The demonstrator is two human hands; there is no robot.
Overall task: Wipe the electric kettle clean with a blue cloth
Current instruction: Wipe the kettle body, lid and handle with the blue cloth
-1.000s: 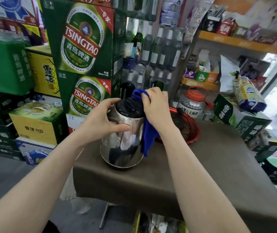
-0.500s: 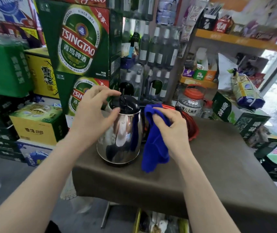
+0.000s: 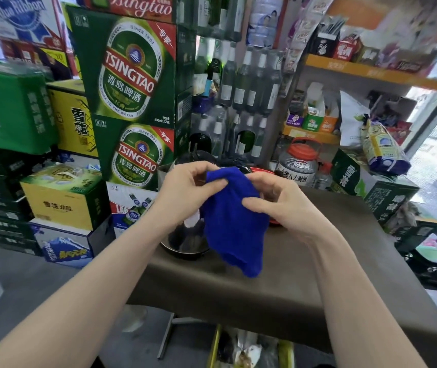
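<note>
Two bare forearms reach in from the near edge over a table draped in brown cloth point(image 3: 305, 282). Above it both hands hold the blue cloth point(image 3: 234, 221) up in the air. The left hand point(image 3: 182, 193) pinches the cloth's upper left edge between thumb and fingertips, and the right hand point(image 3: 278, 200) grips its upper right side, thumb pressed across the front of the fabric and the other fingers curled behind. The cloth hangs down from these two holds, its lowest corner dangling free just above the tabletop. Just behind the cloth and the left hand stands the steel electric kettle point(image 3: 185, 243) on the table, mostly hidden; only its shiny lower body, base and a bit of the black lid show. Neither hand touches it. Farther back stand stacked Tsingtao beer cartons point(image 3: 132, 73) and a plastic jar with a red lid point(image 3: 298, 163).
</note>
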